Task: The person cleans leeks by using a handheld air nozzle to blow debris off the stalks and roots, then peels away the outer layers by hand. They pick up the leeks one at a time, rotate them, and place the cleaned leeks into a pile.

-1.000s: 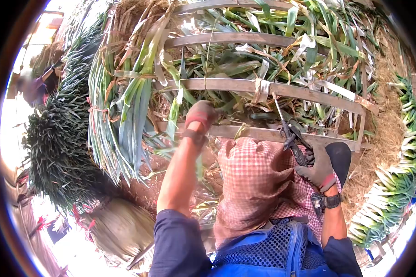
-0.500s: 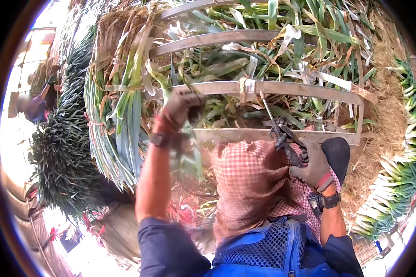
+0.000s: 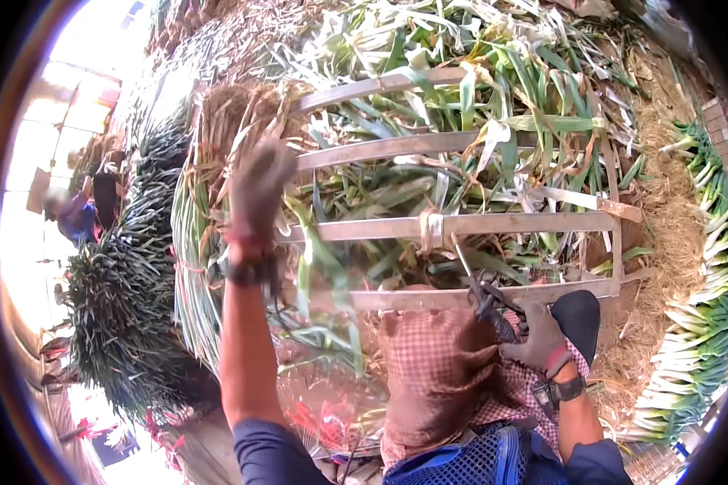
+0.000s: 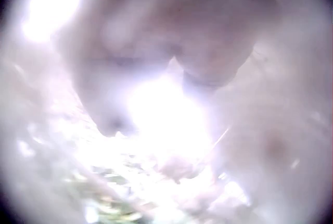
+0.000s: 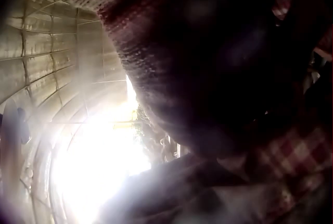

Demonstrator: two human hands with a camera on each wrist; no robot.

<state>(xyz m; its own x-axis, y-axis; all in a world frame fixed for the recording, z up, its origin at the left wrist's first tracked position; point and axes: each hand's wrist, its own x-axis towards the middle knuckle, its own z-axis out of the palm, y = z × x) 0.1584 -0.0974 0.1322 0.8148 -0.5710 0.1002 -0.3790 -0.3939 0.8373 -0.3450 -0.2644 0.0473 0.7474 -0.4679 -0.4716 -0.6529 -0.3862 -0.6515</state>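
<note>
Grey-gloved R hand [image 3: 535, 338] grips black-handled metal tool [image 3: 485, 302]. Grey-gloved L hand [image 3: 260, 190] blurs near long green leeks [image 3: 192, 295]; hold: can't tell. Prob. best: aim tool clear.

Your left hand [image 3: 260, 190] and right hand [image 3: 539, 343] are gloved grey-brown, banded red at the wrist. Your tool [image 3: 505, 328] is mostly black, your cloth [image 3: 429, 352] red-and-white checked, your vest [image 3: 465, 465] blue, your sleeve [image 3: 271, 449] navy. The leeks [image 3: 687, 356] run white to green.

The ground [image 3: 302, 386] bears loose leaves [image 3: 380, 194] (mostly green, some pale), brown fibrous litter [image 3: 676, 218] and a row of leeks [image 3: 686, 360].
</note>
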